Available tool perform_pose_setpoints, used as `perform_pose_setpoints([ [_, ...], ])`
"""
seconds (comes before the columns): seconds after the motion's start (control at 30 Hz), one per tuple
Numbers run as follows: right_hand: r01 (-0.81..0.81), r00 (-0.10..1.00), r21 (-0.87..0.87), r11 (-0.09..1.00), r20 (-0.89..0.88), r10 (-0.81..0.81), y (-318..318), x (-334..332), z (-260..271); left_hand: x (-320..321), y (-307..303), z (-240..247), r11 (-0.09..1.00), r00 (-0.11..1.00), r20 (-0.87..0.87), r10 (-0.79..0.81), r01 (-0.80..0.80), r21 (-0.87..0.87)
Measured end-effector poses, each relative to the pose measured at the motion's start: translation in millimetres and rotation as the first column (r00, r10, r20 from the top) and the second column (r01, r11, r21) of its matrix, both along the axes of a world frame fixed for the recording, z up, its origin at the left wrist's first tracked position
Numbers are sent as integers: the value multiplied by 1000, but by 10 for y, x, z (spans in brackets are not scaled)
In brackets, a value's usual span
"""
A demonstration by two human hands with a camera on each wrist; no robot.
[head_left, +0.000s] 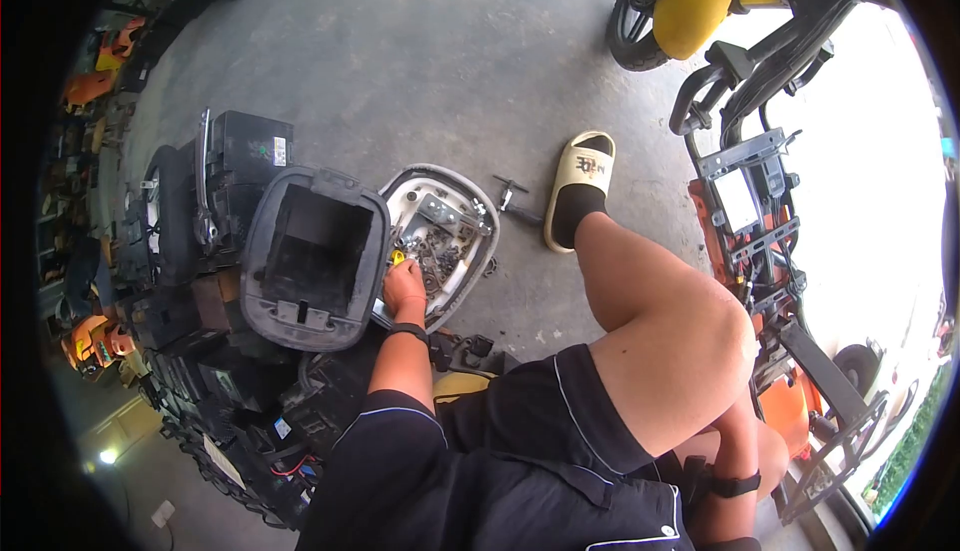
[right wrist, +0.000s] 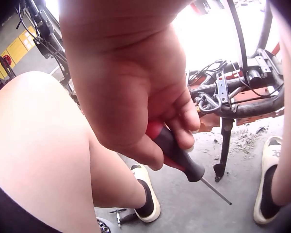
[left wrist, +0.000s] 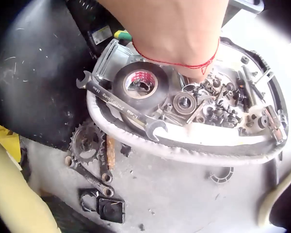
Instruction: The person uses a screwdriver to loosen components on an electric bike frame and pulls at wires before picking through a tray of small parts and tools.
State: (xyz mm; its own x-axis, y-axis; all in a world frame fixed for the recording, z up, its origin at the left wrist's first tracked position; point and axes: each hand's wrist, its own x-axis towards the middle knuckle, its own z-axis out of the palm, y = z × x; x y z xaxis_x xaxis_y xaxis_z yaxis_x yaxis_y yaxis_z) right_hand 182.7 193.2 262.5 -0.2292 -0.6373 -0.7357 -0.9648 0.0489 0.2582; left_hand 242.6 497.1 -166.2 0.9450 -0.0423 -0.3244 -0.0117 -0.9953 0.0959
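Observation:
My left hand [head_left: 405, 286] reaches down into a shallow white tray-like shell [head_left: 490, 241] full of loose hardware. Beside its fingertips lies a small yellow item [head_left: 398, 258]; in the left wrist view the fingers are hidden beyond the wrist, and I cannot tell whether they hold anything. Bolts and nuts [left wrist: 223, 114], a roll of black tape [left wrist: 157, 92], a bearing [left wrist: 185, 103] and a 12 mm open-end wrench [left wrist: 119, 104] lie about that hand. Next to the knee, my right hand [right wrist: 131, 92] grips a screwdriver [right wrist: 184, 162] by its red and black handle, the shaft pointing downward.
A black open bin [head_left: 258, 291] stands against the shell's left side, beside dark battery-like boxes [head_left: 255, 141]. A T-handled tool [head_left: 510, 191] lies near the sandaled foot [head_left: 580, 176]. On the right stands a bare vehicle frame [head_left: 760, 201]. A chain sprocket [left wrist: 86, 141] rests on the floor.

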Motion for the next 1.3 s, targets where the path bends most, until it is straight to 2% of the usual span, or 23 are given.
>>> perform_pose_setpoints([
  [0.1, 25, 1000, -5, 1000, -17, -25, -49, -21, -22, -28, -38, -77, 994, 995, 80, -64, 71, -87],
  [0.2, 36, 999, -15, 999, -24, -36, -68, -37, -14, -8, -155, -55, 981, 990, 56, -129, 136, -137],
  [0.27, 33, 999, -21, 999, -25, -34, -66, -36, -7, 13, -295, 65, 989, 997, -3, -83, 82, -125],
  [0.57, 69, 997, -2, 998, -43, -69, -96, -63, -63, 72, -382, -86, 986, 990, 17, -139, 140, -96],
  [0.77, 112, 991, -6, 994, -74, -112, -142, -156, -95, 98, -467, -125, 960, 974, -10, -227, 222, -168],
  [0.93, 127, 989, 0, 992, -76, -127, -156, -136, -99, 110, -559, -140, 974, 977, -71, -200, 190, -127],
  [1.0, 132, 988, 3, 991, -79, -131, -142, 76, 2, 121, -570, -192, 979, 981, -79, -178, 169, -110],
  [1.17, 143, 987, 9, 990, -78, -142, -239, 94, 48, 139, -464, -394, 982, 987, -125, -101, 79, -172],
  [1.3, 155, 985, 13, 988, -73, -154, -245, 74, 28, 105, -309, -525, 967, 994, -43, -101, 88, -238],
])
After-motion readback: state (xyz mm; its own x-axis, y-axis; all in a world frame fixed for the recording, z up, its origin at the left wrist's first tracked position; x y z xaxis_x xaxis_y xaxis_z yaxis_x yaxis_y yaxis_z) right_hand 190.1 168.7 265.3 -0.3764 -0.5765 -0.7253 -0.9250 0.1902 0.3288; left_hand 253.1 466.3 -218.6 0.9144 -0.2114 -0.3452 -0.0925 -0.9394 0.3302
